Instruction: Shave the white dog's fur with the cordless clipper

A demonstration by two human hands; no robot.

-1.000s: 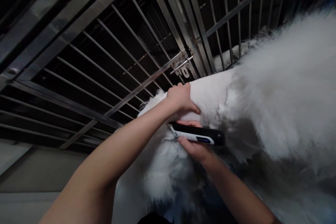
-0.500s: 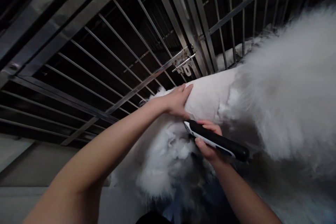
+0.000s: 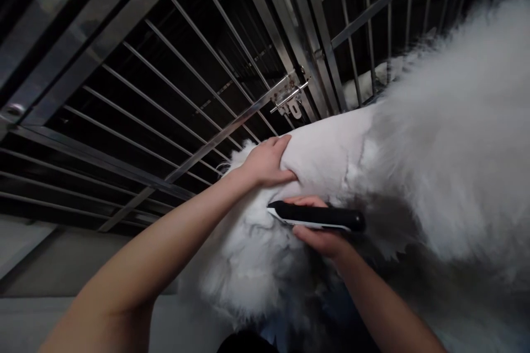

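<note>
Behind the white animal (image 3: 331, 149), metal cage doors (image 3: 226, 133) with a sliding latch (image 3: 290, 98) stand close along its shorn back; the left forearm (image 3: 174, 242) hides part of the coat. Clipper (image 3: 318, 216) lies between thumb and wrapped fingers of the right hand (image 3: 321, 240), its tip at longer fur just below the left hand (image 3: 267, 162), which rests spread on the back. Supporting surface hidden; room dim, grey panel (image 3: 74, 270) at lower left.
</note>
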